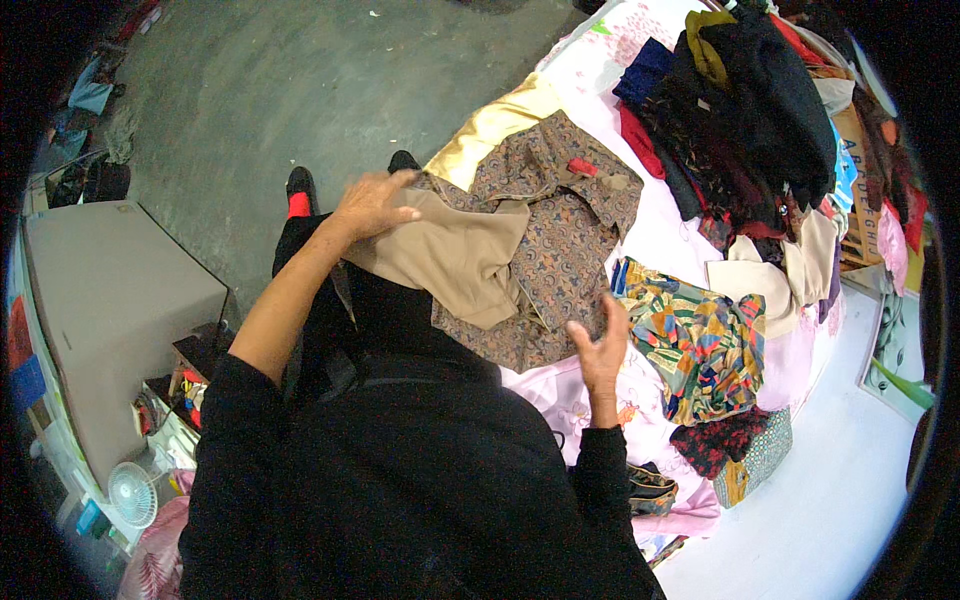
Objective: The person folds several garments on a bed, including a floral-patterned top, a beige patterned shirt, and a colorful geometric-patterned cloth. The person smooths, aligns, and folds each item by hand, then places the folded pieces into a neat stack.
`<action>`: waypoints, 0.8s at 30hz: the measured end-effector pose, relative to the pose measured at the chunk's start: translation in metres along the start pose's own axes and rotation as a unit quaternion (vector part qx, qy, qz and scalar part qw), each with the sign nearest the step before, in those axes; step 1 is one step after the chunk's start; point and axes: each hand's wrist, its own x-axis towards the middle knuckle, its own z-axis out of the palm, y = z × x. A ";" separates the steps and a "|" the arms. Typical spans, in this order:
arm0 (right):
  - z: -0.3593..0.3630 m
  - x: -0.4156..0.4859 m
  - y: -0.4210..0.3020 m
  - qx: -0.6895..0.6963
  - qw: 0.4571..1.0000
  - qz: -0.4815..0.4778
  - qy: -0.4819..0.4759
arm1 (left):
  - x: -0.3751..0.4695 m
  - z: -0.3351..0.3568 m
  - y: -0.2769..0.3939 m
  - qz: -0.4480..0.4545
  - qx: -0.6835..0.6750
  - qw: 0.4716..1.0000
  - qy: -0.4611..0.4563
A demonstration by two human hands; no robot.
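Observation:
A paisley-patterned garment (574, 236) with a red label near its collar lies across the bed edge and my lap. Tan cloth (457, 255), which looks like its lining or a turned part, covers its left portion. My left hand (379, 204) lies over the tan cloth's upper left edge, thumb and fingers spread. At the garment's lower right edge is my right hand (606, 341), with thumb and fingers apart and nothing between them. Whether its fingertips touch the fabric is hard to see.
A multicoloured patterned folded garment (694, 337) lies on the pink bed sheet (551, 394) to the right. Dark clothes (750, 112) form a heap beyond it. Yellow satin cloth (495, 124) edges the bed. Left are a grey cabinet (120, 300) and a small fan (133, 495).

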 end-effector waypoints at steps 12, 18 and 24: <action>-0.111 0.005 -0.028 0.268 0.919 0.176 -0.230 | -0.084 -0.081 0.130 0.275 -0.071 0.956 -0.069; -0.072 0.019 -0.050 0.096 0.993 0.038 -0.061 | -0.094 -0.068 0.192 0.346 0.005 0.898 -0.272; 0.019 0.071 -0.063 0.207 0.968 0.020 -0.137 | -0.025 -0.016 0.169 0.323 -0.084 0.940 -0.073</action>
